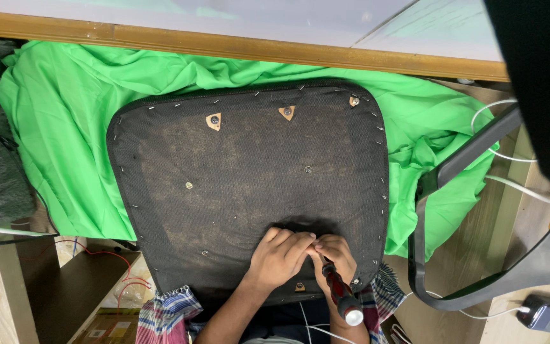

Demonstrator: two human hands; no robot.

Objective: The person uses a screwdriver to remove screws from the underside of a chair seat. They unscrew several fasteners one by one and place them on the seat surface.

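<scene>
Hands meeting at six o'clock on an upturned black seat base [249, 185], lying underside up on green cloth [58, 127]. Left hand [278, 258] curling shut, fingertips pinching at something too small to tell. Right hand [335, 255] closing fully around a red-and-black screwdriver [342, 294], tip hiding between the two hands, handle pointing back toward five o'clock. Grey armrest frame [453, 210] standing at three o'clock; wooden desk edge [224, 44] running across twelve.

Both hands, left [279, 255] and right [335, 253], press a screwdriver [340, 292] into an upturned chair seat [243, 185] on green cloth [65, 127].
</scene>
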